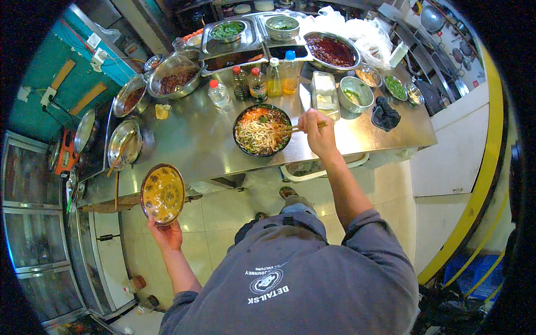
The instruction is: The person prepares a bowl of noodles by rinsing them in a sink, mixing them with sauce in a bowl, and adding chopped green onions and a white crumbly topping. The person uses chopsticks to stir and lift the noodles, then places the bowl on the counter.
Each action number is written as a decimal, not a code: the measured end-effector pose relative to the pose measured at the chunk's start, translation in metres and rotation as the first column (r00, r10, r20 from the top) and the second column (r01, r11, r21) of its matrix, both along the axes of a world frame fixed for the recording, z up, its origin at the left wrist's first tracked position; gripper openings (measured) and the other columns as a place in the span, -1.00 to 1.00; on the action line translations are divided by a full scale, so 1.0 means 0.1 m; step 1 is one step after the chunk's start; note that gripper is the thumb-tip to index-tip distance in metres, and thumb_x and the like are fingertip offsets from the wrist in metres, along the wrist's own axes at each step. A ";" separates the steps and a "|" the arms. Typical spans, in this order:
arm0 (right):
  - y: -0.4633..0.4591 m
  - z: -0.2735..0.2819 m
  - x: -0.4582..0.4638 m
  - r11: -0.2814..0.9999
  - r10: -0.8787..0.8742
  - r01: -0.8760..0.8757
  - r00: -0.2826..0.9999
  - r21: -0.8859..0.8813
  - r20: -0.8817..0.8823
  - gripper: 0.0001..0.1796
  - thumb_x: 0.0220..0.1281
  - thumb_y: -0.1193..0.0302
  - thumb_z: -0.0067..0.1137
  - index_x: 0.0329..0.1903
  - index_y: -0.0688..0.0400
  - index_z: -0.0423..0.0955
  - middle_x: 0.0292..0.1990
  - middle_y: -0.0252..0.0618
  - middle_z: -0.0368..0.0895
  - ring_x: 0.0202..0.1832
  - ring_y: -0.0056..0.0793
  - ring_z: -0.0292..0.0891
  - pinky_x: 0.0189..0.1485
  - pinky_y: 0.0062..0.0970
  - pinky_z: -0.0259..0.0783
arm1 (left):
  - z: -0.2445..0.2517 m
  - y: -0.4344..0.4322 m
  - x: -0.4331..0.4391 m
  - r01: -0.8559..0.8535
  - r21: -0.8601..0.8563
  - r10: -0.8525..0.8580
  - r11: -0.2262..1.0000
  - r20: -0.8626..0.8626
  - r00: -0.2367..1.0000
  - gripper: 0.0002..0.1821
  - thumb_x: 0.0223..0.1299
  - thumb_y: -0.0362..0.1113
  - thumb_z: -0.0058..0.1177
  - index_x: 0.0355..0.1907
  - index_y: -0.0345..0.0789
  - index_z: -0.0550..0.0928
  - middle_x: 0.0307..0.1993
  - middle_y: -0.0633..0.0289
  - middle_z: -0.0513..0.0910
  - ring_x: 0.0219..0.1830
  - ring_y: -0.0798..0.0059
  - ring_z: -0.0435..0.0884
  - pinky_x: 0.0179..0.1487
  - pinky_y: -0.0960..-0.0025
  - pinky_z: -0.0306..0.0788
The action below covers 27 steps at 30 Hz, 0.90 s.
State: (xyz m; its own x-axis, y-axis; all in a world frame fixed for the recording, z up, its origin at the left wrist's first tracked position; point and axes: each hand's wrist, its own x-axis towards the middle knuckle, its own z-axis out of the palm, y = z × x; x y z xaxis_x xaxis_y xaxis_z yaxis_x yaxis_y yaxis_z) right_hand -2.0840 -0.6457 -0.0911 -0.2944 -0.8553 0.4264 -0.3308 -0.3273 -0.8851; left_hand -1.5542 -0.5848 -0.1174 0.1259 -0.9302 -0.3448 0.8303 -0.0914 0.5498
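My right hand [319,130] grips a pair of wooden chopsticks [296,129], whose tips reach into the noodles at the right side of a black bowl [262,153]. The bowl stands near the front edge of the steel table and holds noodles [259,132], dark greens and a reddish topping. My left hand [166,236] holds a yellow-brown patterned bowl [162,194] by its lower rim, tilted on edge in front of the table, to the left of the black bowl. Its patterned surface faces the camera, and nothing shows in it.
Bottles with coloured caps [257,86] stand behind the black bowl. To the right are a rectangular tray [325,96], a bowl with greens [356,95] and a black cloth-like bundle [385,114]. A perforated steel bowl [119,146] sits left; a large sauce basin [333,52] is behind.
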 end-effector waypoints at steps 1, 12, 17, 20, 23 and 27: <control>-0.06 0.05 0.02 0.999 0.005 -0.006 1.000 -0.053 -0.020 -0.50 0.62 0.18 -0.05 -0.42 0.27 0.55 -0.53 -0.19 0.58 -0.45 -0.40 0.54 -0.32 -0.39 0.45 | -0.01 0.00 0.01 -0.003 -0.017 0.003 1.000 -0.011 1.000 -0.46 0.34 -0.12 0.18 0.32 -0.25 0.51 0.23 0.16 0.65 0.16 0.27 0.70 0.08 0.19 0.75; -0.45 -0.12 0.36 0.852 0.230 -0.457 0.766 -0.257 -0.600 -0.59 0.48 0.09 0.15 -0.37 0.16 0.50 -0.38 -0.21 0.62 -0.31 -0.16 0.58 -0.24 -0.26 0.50 | 0.06 0.22 -0.13 -0.086 -0.033 0.087 0.996 0.012 0.996 -0.44 0.33 -0.06 0.21 0.32 -0.23 0.51 0.23 0.18 0.65 0.15 0.27 0.71 0.03 0.16 0.78; -0.82 -0.20 0.26 0.897 0.243 -0.382 0.847 -0.223 -0.474 -0.60 0.51 0.13 0.11 -0.39 0.17 0.51 -0.41 -0.19 0.61 -0.35 -0.14 0.57 -0.27 -0.27 0.48 | 0.15 0.24 -0.21 -0.176 -0.001 0.176 0.984 0.079 0.981 -0.45 0.32 -0.06 0.24 0.29 -0.23 0.53 0.22 0.19 0.65 0.12 0.28 0.72 0.01 0.23 0.78; -1.02 -0.25 0.20 0.956 0.290 -0.293 0.913 0.033 -0.286 -0.62 0.51 0.23 0.09 -0.42 0.22 0.52 -0.47 -0.11 0.57 -0.38 -0.05 0.53 -0.28 -0.23 0.43 | 0.20 0.21 -0.29 -0.240 0.012 0.237 0.971 0.106 0.966 -0.45 0.31 -0.07 0.25 0.29 -0.23 0.53 0.22 0.20 0.65 0.13 0.30 0.72 0.01 0.28 0.77; -1.13 -0.28 0.16 0.996 0.079 -0.075 0.992 0.049 -0.100 -0.59 0.54 0.22 0.07 -0.44 0.21 0.53 -0.52 -0.13 0.57 -0.44 -0.21 0.53 -0.31 -0.29 0.41 | 0.25 0.18 -0.38 -0.293 0.029 0.288 0.956 0.114 0.951 -0.44 0.30 -0.08 0.26 0.29 -0.23 0.53 0.21 0.21 0.66 0.14 0.31 0.71 0.01 0.30 0.76; -1.10 -0.29 0.18 0.975 0.221 -0.221 0.975 0.020 0.024 -0.58 0.52 0.21 0.15 -0.48 0.19 0.54 -0.55 -0.27 0.60 -0.47 -0.53 0.47 -0.35 -0.40 0.37 | 0.25 0.14 -0.46 -0.322 0.039 0.316 0.946 0.115 0.942 -0.43 0.28 -0.07 0.28 0.29 -0.23 0.53 0.18 0.22 0.67 0.11 0.33 0.72 -0.01 0.31 0.76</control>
State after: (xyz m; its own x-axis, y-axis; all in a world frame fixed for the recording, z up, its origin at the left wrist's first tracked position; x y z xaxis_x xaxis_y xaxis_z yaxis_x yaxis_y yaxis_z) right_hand -2.0660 -0.7562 -0.1203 -0.1060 -0.9095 0.4020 -0.2335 -0.3702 -0.8991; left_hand -1.6000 -0.5712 -0.0924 0.4512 -0.8146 -0.3644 0.7587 0.1350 0.6373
